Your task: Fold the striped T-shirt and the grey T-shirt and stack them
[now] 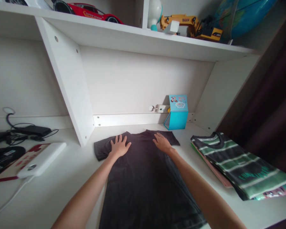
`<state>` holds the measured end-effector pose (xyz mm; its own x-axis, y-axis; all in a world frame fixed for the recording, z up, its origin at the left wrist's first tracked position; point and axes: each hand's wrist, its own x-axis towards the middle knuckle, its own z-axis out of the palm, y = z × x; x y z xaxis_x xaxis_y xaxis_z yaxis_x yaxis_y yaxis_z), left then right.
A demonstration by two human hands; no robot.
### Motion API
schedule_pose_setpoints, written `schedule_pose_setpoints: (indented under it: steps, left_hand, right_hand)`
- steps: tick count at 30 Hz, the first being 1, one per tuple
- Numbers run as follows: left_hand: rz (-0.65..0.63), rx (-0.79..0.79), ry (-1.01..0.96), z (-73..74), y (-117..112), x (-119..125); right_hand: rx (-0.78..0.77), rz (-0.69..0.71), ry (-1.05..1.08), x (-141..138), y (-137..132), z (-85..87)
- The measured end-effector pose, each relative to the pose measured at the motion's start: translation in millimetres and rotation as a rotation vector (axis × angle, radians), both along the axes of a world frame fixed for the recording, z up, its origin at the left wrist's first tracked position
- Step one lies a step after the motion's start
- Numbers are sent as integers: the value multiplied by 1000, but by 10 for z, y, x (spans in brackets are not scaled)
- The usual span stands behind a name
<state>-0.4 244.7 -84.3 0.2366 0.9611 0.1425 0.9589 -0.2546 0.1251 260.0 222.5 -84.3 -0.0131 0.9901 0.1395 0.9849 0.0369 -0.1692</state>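
A dark grey T-shirt [145, 178] lies spread flat on the white desk [66, 178], its neck end toward the back wall and its sleeves out to both sides. My left hand [119, 146] rests palm down on the shirt's left shoulder, fingers apart. My right hand [162, 142] lies flat on the right shoulder near the collar, fingers spread. Neither hand grips anything.
A stack of folded clothes topped by a green striped shirt [240, 167] sits at the right. A blue box [177, 112] stands at the back. A white device [41, 158], a red-patterned book and cables lie at the left. A white upright panel [69, 89] divides the desk.
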Motion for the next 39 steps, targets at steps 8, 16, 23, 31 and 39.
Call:
schedule_pose_setpoints:
  steps: [8,16,23,31,39]
  left_hand:
    - [45,-63,6,-121,144,-109]
    - [34,-46,-7,-163,165,-101]
    - [21,-74,-18,-156,209,-118]
    - [23,-93,9,2,20,9]
    - [-118,-170,26,16,-480,-38]
  right_hand:
    - [-41,-42,14,111,150,-237]
    - [-66,159,-10,-154,-551,128]
    - [-162,219,5,92,-1823,-2]
    - [-113,196,-22,-230,-2179,255]
    - [-260,643,238,-1351,-2487,494]
